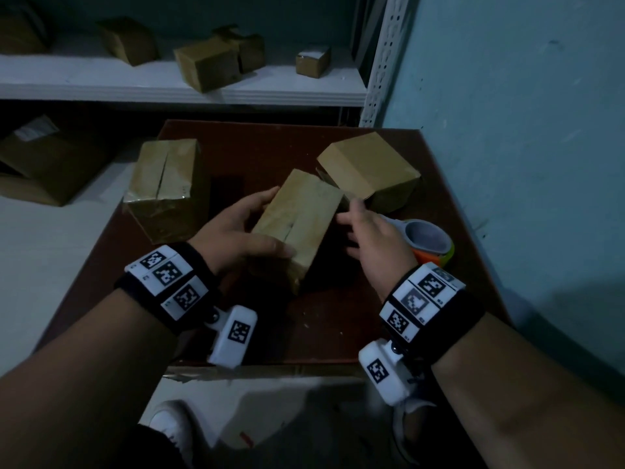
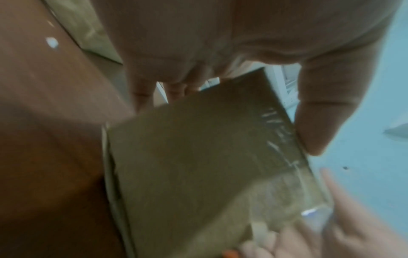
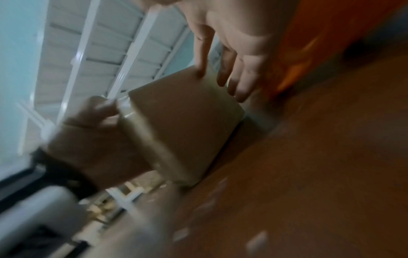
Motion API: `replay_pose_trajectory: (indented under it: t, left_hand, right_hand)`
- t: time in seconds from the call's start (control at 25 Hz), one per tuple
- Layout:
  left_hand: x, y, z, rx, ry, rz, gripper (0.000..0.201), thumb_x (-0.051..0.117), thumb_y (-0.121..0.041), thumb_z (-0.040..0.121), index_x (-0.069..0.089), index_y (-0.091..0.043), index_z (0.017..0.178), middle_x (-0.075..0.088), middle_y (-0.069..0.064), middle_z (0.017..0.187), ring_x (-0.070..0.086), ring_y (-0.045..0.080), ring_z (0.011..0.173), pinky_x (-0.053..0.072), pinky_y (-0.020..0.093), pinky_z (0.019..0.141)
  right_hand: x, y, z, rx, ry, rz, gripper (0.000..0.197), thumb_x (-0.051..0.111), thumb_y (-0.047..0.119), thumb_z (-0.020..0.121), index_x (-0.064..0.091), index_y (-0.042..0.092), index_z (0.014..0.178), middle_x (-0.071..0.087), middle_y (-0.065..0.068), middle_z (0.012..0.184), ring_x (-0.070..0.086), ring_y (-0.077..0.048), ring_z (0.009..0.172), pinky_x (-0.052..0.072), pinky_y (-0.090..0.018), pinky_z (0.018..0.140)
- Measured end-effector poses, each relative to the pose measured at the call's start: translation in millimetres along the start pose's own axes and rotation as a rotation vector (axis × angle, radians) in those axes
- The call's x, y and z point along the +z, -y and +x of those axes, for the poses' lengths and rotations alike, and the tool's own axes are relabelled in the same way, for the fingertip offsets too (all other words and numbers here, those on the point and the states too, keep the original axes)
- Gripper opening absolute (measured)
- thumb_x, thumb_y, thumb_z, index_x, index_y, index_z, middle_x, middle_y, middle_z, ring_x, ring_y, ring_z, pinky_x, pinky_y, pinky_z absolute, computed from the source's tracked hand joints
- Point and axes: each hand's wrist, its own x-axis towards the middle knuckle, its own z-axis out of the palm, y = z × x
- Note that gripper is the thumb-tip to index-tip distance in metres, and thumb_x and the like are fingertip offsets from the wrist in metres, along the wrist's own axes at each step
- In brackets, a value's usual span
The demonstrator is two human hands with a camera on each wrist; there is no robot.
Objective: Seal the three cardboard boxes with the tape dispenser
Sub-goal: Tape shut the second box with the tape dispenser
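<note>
The middle cardboard box (image 1: 297, 225) sits tilted on the dark red table (image 1: 338, 319), one end raised, with a slit running along its top face. The left hand (image 1: 236, 228) has it in its grip: the thumb lies across the near top edge and the fingers wrap the far left side, which the left wrist view (image 2: 220, 157) also shows, thumb (image 2: 320, 113) pressed against the box's edge. The right hand (image 1: 375, 238) is at the box's right side with its fingers spread and fairly straight; from the right wrist view one fingertip (image 3: 202, 69) seems to touch the box's far corner, though the blur makes that hard to confirm, and its grip is released around nothing.

Just behind the right hand lies the tape dispenser (image 1: 429, 242), white with an orange and green body, resting on the table. A second box (image 1: 165, 184) stands at the table's left side, its top seam split open under glossy tape. A third box (image 1: 368, 170) sits at the back right, close to the blue wall (image 1: 524, 130). Behind the table, a white shelf (image 1: 101, 79) carries several more small boxes
</note>
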Motion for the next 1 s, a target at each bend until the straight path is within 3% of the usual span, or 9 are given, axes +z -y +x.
replay_pose_trajectory:
  t: [0.08, 0.2, 0.28, 0.4, 0.48, 0.56, 0.76, 0.84, 1.0]
  left_hand:
    - [-8.6, 0.5, -1.3, -0.011, 0.034, -0.073, 0.109, 0.095, -0.024, 0.045, 0.057, -0.048, 0.144, 0.054, -0.002, 0.146, 0.06, 0.026, 0.127, 0.059, 0.04, 0.096]
    - [-11.5, 1.5, -6.0, 0.063, 0.104, -0.153, 0.094, 0.083, -0.014, 0.054, 0.06, -0.036, 0.143, 0.058, 0.005, 0.145, 0.064, 0.027, 0.126, 0.058, 0.036, 0.092]
    - [-5.0, -1.7, -10.5, 0.134, 0.09, -0.151, 0.079, 0.07, -0.001, 0.062, 0.065, -0.025, 0.138, 0.058, 0.006, 0.145, 0.064, 0.024, 0.124, 0.058, 0.028, 0.084]
    - [0.5, -4.0, -12.6, 0.233, -0.074, 0.107, 0.049, 0.07, -0.017, 0.068, 0.078, -0.029, 0.115, 0.05, -0.003, 0.151, 0.05, 0.013, 0.136, 0.053, 0.038, 0.103]
    - [-0.1, -6.7, -14.2, 0.304, -0.171, 0.562, 0.039, 0.074, -0.057, 0.073, 0.077, -0.048, 0.111, 0.044, -0.011, 0.152, 0.036, 0.016, 0.143, 0.039, 0.052, 0.115]
    - [4.1, -6.1, -15.5, 0.384, -0.238, 0.916, 0.049, 0.069, -0.081, 0.07, 0.073, -0.054, 0.112, 0.044, -0.008, 0.15, 0.034, 0.026, 0.141, 0.036, 0.059, 0.11]
    - [7.7, -9.4, -13.0, 0.507, -0.234, 0.934, 0.021, 0.065, -0.048, 0.089, 0.073, -0.048, 0.108, 0.057, -0.014, 0.131, 0.045, 0.026, 0.126, 0.041, 0.056, 0.099]
    - [7.2, -7.4, -9.4, 0.494, -0.237, 0.942, 0.027, 0.06, -0.049, 0.094, 0.07, -0.045, 0.118, 0.057, -0.015, 0.137, 0.045, 0.025, 0.133, 0.042, 0.059, 0.103]
    - [16.4, 3.0, -4.5, 0.456, -0.137, 1.058, 0.084, 0.047, -0.091, 0.08, 0.048, -0.043, 0.149, 0.043, -0.011, 0.16, 0.035, 0.022, 0.15, 0.035, 0.059, 0.117]
  right_hand:
    - [-4.8, 0.4, -2.5, -0.083, -0.034, -0.082, 0.03, 0.061, 0.058, 0.098, 0.064, 0.037, 0.12, 0.068, 0.012, 0.12, 0.065, -0.007, 0.111, 0.057, -0.042, 0.1]
    - [-10.1, -0.6, -1.3, -0.163, -0.003, -0.067, 0.064, 0.078, 0.036, 0.093, 0.046, 0.033, 0.148, 0.056, 0.027, 0.126, 0.055, 0.012, 0.108, 0.05, -0.014, 0.089]
    - [-10.3, -2.8, -0.2, -0.212, 0.019, -0.147, 0.076, 0.08, 0.035, 0.092, 0.04, 0.03, 0.157, 0.051, 0.033, 0.128, 0.05, 0.018, 0.111, 0.041, -0.007, 0.088]
    - [-11.2, -9.0, 1.3, -0.202, -0.033, -0.209, 0.081, 0.085, 0.044, 0.084, 0.046, 0.032, 0.154, 0.058, 0.02, 0.141, 0.054, 0.001, 0.13, 0.047, -0.028, 0.108]
    - [-13.3, -8.3, -1.9, -0.16, -0.061, -0.2, 0.088, 0.091, 0.049, 0.075, 0.049, 0.033, 0.15, 0.062, 0.016, 0.134, 0.06, -0.005, 0.124, 0.053, -0.038, 0.106]
    - [-15.4, -3.9, -8.0, -0.147, -0.05, -0.25, 0.087, 0.087, 0.055, 0.077, 0.046, 0.035, 0.151, 0.061, 0.02, 0.126, 0.061, -0.004, 0.116, 0.054, -0.036, 0.1]
    - [-21.6, -3.1, -9.5, -0.122, -0.067, -0.226, 0.053, 0.053, 0.065, 0.099, 0.056, 0.033, 0.14, 0.069, 0.008, 0.104, 0.07, -0.014, 0.092, 0.062, -0.05, 0.088]
    - [-25.1, -3.5, -7.4, -0.125, -0.083, -0.229, 0.035, 0.061, 0.057, 0.098, 0.061, 0.032, 0.122, 0.071, 0.006, 0.097, 0.071, -0.013, 0.083, 0.064, -0.049, 0.081]
    - [-22.0, -2.8, -14.3, -0.171, -0.044, -0.286, 0.038, 0.073, 0.065, 0.084, 0.066, 0.028, 0.09, 0.071, 0.0, 0.077, 0.07, -0.017, 0.07, 0.062, -0.044, 0.068]
